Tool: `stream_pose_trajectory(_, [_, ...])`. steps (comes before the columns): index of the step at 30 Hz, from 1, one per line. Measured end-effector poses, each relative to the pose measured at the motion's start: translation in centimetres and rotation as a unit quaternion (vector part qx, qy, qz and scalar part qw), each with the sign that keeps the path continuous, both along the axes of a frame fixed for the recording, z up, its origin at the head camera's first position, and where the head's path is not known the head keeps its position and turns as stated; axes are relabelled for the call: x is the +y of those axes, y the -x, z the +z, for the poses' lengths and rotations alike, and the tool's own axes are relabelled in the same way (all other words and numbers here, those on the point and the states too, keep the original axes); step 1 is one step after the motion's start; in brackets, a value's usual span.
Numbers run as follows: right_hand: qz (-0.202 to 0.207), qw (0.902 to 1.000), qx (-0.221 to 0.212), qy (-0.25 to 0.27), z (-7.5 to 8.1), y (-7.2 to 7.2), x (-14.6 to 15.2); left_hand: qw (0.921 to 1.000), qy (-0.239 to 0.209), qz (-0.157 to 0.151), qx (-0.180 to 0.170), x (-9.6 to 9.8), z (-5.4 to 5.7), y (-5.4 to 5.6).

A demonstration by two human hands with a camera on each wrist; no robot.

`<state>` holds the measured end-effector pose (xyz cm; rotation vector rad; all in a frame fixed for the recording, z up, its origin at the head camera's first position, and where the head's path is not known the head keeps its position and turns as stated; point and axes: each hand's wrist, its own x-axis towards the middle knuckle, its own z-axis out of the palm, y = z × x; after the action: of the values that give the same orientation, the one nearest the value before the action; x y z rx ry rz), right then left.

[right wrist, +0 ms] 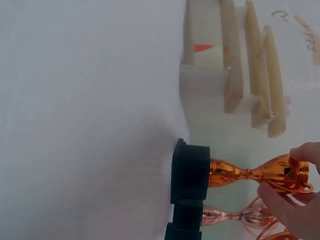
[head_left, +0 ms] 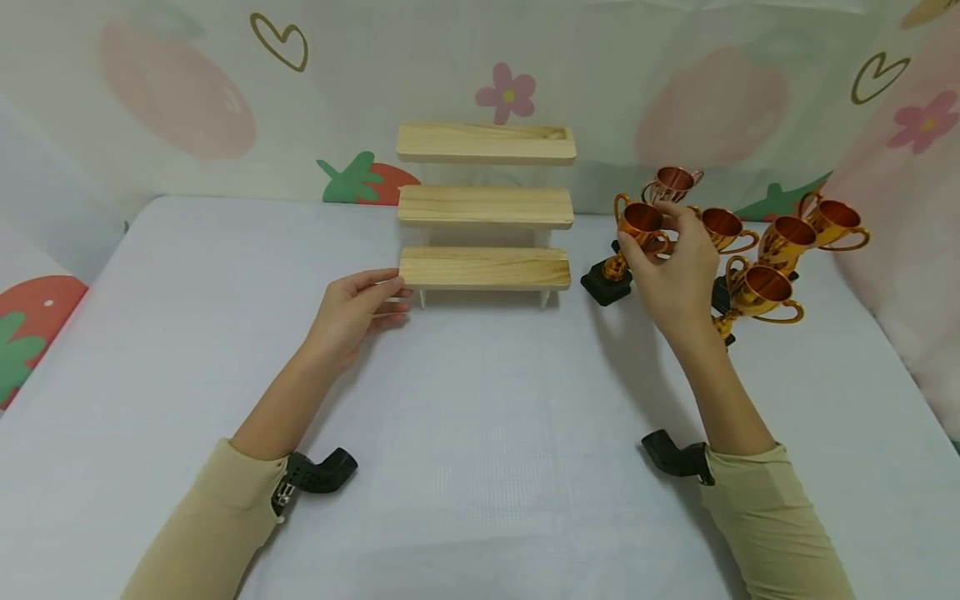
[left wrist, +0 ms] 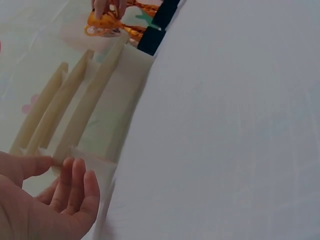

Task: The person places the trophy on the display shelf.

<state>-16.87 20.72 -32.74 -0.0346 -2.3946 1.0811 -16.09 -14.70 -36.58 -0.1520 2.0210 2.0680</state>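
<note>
A three-tier display stand (head_left: 485,268) has pale wooden shelves on white supports. My left hand (head_left: 352,312) pinches the left end of its lowest shelf, thumb and fingers at the corner in the left wrist view. Right of the stand, my right hand (head_left: 672,262) grips a gold trophy (right wrist: 240,172) by its cup, thumb on one side and fingers on the other. This trophy's black base (head_left: 606,283) appears to rest on the table. A rose-coloured trophy (head_left: 671,183) stands behind it, and several gold trophies (head_left: 765,287) stand close to its right.
A white cloth covers the table (head_left: 480,467). Behind the stand hangs a pale curtain (head_left: 360,75) printed with strawberries, flowers and hearts. Black wrist devices (head_left: 322,471) sit at both sleeve cuffs.
</note>
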Motion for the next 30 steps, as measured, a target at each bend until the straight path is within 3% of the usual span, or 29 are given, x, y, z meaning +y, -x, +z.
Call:
stream_pose_trajectory(9, [-0.005,0.9997,-0.003,0.026,0.0,0.0,0.0,1.0000,0.005,0.002,-0.008,0.1,0.1,0.1])
stream_pose_trajectory(15, [0.005,0.9998,-0.009,0.016,0.4,-0.1,0.2,0.9998,-0.008,0.004,-0.019,0.2,0.2,0.1])
stream_pose_trajectory(24, [0.052,0.9966,-0.054,0.036,1.7,-0.5,0.5,0.9994,-0.018,0.003,-0.028,0.2,0.2,0.3])
stream_pose_trajectory(30, [0.042,0.9953,-0.077,0.040,2.2,-0.8,0.5,0.9991,-0.026,0.000,-0.034,0.1,0.2,0.3])
